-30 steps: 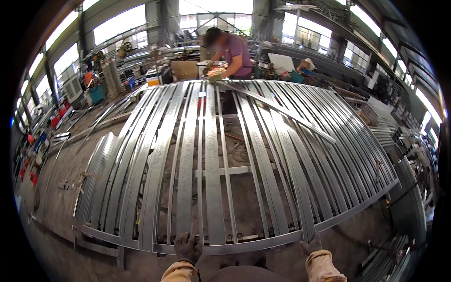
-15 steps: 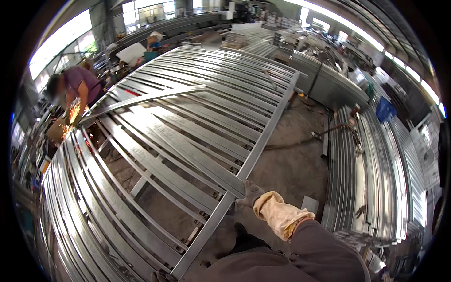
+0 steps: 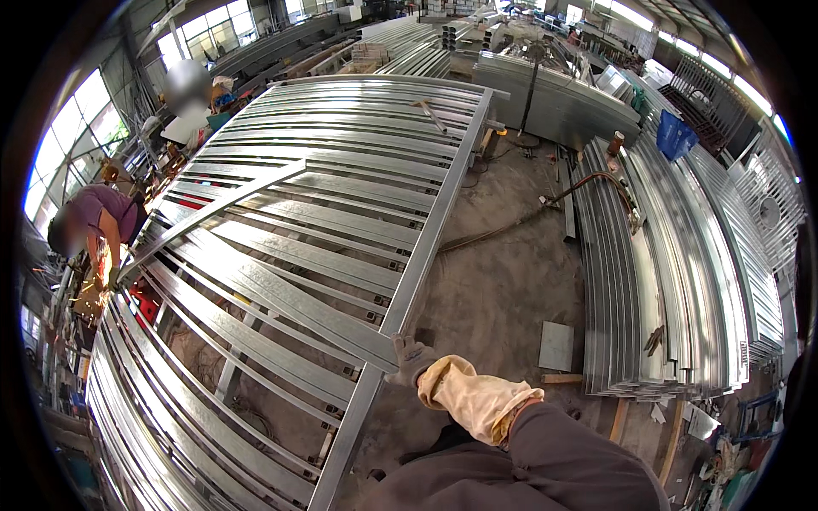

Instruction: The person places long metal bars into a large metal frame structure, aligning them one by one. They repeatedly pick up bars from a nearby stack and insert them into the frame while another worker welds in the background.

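Observation:
A large galvanized steel frame (image 3: 324,221) of long parallel slats lies flat and fills the left and middle of the view. My right hand (image 3: 415,356), in a grey glove with a cream cuff, grips the frame's right edge rail (image 3: 426,247) near its close end. My brown sleeve comes in from the lower right. My left hand is out of the picture.
A person (image 3: 94,226) bends over the frame's far left side. Stacks of steel profiles (image 3: 682,281) lie on the right, with a cable (image 3: 545,209) across the concrete floor, a grey plate (image 3: 557,345) and a blue bin (image 3: 677,136). A hammer-like tool (image 3: 426,109) rests on the frame.
The view has swung to the right. A second ago both gloved hands were on the frame's near edge; now only my right hand shows, still on the rail.

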{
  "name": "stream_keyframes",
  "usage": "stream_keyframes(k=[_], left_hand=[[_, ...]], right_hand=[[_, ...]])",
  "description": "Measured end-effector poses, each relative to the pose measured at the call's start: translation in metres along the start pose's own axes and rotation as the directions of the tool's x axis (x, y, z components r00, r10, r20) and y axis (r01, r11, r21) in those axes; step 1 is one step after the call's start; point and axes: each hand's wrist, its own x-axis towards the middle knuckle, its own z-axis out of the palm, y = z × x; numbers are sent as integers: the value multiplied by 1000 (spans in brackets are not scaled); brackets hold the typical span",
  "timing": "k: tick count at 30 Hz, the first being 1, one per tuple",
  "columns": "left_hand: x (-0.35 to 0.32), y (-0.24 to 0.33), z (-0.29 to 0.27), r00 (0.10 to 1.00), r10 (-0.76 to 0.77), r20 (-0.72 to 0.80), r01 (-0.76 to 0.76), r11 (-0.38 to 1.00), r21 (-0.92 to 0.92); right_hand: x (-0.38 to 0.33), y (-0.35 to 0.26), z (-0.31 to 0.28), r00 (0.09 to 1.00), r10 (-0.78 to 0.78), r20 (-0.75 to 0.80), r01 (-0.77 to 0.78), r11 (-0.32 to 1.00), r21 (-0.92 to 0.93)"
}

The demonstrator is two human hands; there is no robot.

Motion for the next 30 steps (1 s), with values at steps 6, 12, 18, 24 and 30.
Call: stream_keyframes(k=[6,12,18,24,30], left_hand=[[-30,-10,39,955,-292,56,294,955,-33],[-53,40,47,978,-201,-53,208,958,198],[-59,32,53,959,-284,-13,283,950,133],[-50,57,41,947,-320,8,316,940,132],[-54,61,35,943,-332,-30,334,937,101]], right_hand=[[6,6,-4,996,-58,63,60,998,-27],[28,28,26,990,-138,13,137,989,46],[25,25,15,979,-196,54,192,979,72],[22,24,9,977,-209,30,208,977,37],[11,10,5,984,-177,13,176,984,23]])
